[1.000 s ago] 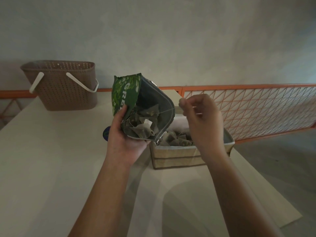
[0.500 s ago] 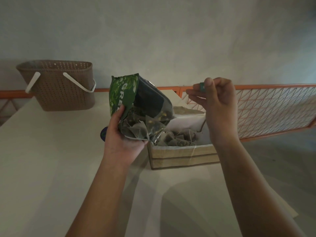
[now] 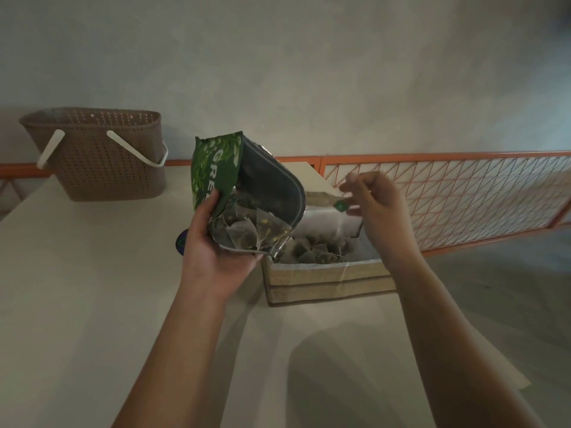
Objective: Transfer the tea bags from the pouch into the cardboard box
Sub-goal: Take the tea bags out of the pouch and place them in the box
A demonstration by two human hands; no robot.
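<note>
Tea bags [image 3: 247, 231]: pyramid mesh sachets, grey-green, translucent, each likely with a thin string and a small paper tag. Judged very light, soft, crushable, and the strings probably tangle, so best hold is a pinch on the tag or string, or a gentle pinch on a sachet corner; no squeezing. Pouch [image 3: 216, 168] is glossy green foil with white lettering and a dark inner lining, floppy but holds its shape when gripped at the side; looks slippery. Left hand [image 3: 213, 251] wraps around the pouch's lower edge, holding it tilted with the open mouth facing the cardboard box [image 3: 327, 276], several sachets crowded at the lip. Right hand [image 3: 374, 205] is blurred, fingers pinched narrow on a small green tag [image 3: 340, 205] above the box; string and its sachet not clear. Box sits on the counter [image 3: 92, 304] just right of the pouch, flap up, already holding a pile of sachets [image 3: 315, 250]. Brown perforated basket [image 3: 95, 152] stands well apart at back left.
</note>
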